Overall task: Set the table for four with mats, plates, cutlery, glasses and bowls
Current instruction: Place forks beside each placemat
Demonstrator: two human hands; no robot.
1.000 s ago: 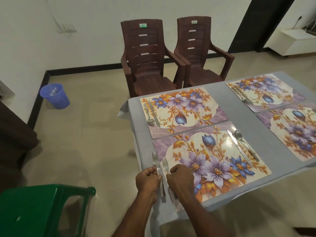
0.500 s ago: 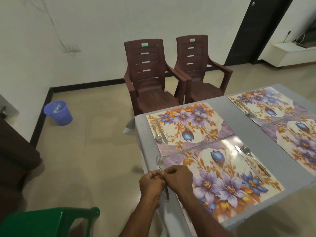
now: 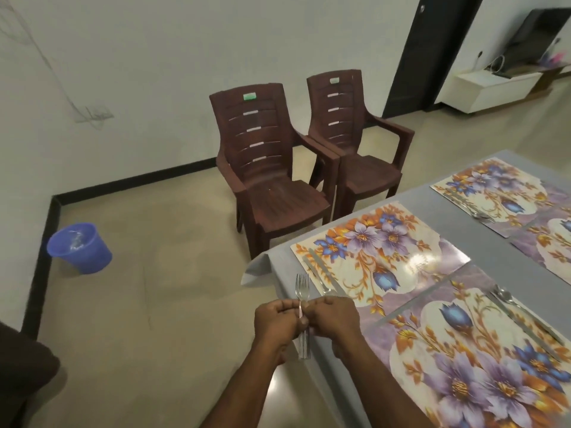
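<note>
Left hand (image 3: pixel 275 319) and right hand (image 3: pixel 332 316) pinch forks (image 3: pixel 302 291) beside mat (image 3: pixel 380 257).

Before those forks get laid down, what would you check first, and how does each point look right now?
1. Forks held firmly: ok, left hand and right hand both pinch the handles.
2. How many forks: cannot tell, they overlap.
3. Nearest mat has knife and spoon: ok, on its right side.
4. Far mat has cutlery: ok, along its left edge.
5. Fork already on the nearest mat: not ok, none there.
6. Plates, glasses, bowls set: not ok, none in view.
</note>
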